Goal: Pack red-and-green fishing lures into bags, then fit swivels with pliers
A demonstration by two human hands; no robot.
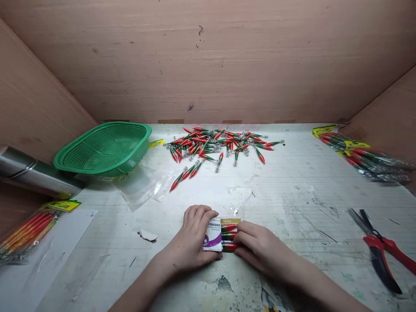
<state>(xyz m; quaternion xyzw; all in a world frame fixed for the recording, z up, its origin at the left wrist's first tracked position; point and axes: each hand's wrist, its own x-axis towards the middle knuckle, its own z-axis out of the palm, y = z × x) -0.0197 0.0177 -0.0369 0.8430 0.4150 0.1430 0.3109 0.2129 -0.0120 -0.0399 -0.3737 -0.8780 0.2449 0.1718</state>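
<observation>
My left hand [195,238] is closed around a small white and purple box [212,236] at the front of the table. Three red and green fishing lures [229,235] stick out from the box's right side, lying in a row. The curled fingers of my right hand [256,247] grip their right ends, which are hidden. A gold-coloured flap [231,221] shows along the top of the lures. Farther back lies a loose pile of similar lures [208,143] with silver hooks, and three more lures [186,174] rest side by side in front of it.
A green basket [104,147] stands at the left, near a metal cylinder [35,171] and a clear plastic bag [139,184]. Packaged lures lie at far left [29,229] and far right [367,156]. Red-handled pliers [378,247] rest at the right. Wooden panels enclose the table.
</observation>
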